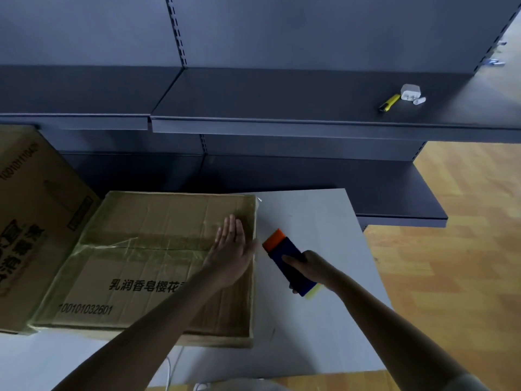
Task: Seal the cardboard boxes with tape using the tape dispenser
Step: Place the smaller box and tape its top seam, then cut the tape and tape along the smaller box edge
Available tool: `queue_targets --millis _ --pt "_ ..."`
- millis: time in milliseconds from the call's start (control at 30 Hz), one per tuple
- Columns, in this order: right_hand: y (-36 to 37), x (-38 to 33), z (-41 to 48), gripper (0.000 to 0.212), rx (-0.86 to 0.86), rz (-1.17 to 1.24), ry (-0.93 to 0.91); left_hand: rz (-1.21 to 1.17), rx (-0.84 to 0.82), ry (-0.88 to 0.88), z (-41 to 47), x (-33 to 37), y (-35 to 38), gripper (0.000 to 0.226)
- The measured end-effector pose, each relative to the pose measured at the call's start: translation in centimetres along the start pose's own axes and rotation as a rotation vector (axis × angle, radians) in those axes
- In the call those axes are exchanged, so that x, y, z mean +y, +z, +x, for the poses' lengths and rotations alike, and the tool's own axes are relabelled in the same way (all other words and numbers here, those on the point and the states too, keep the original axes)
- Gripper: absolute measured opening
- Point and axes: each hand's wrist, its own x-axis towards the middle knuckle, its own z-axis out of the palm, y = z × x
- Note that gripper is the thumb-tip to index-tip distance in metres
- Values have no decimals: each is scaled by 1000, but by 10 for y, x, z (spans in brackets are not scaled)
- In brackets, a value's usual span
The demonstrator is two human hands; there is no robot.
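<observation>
Cardboard box lies flat on the worktop, tape strip along its centre seam. Left hand: no grip, fingers straight, flat on the seam's right end. Right hand: grip wrapped round the tape dispenser, just off the box edge. Prob best: keep left pressing, hold tape taut, tilt dispenser to cut

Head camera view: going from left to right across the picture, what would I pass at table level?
In order: tall cardboard box → flat taped cardboard box → left hand pressing on it → tape dispenser → right hand gripping it.
</observation>
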Motion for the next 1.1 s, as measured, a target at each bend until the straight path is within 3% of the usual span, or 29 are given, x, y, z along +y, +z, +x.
queue_targets --millis 67,133,200,367,567,667,700,800,867,933,1000,1100 --pt "19 4 9 36 70 -47 19 78 119 -12 -7 -20 -1 72" --pt "36 9 18 55 138 -238 -16 208 179 -45 -17 -36 3 71" --pt "52 17 24 59 211 -315 -53 220 189 -71 -21 -40 10 70" --pt "90 29 34 54 291 91 -98 156 146 26 -19 -51 7 65" --pt "104 34 38 59 352 120 -148 233 225 -21 -39 -80 8 74" --pt "106 32 28 68 357 -11 -218 219 191 -33 -36 -79 9 73" --pt "105 32 25 66 362 -85 -209 220 187 -26 -35 -79 9 73" --pt "100 13 11 24 493 -297 -54 197 185 12 -34 -84 8 72" --pt "98 -7 -1 32 631 -249 24 154 158 44 -32 -91 6 70" --pt "104 -31 -13 39 734 -233 -200 128 130 85 -32 -101 0 65" --pt "119 -57 -27 44 714 -318 -473 175 166 81 -33 -116 -8 68" --pt "159 -83 -34 58 590 -591 -603 349 207 21 -43 -149 -24 89"
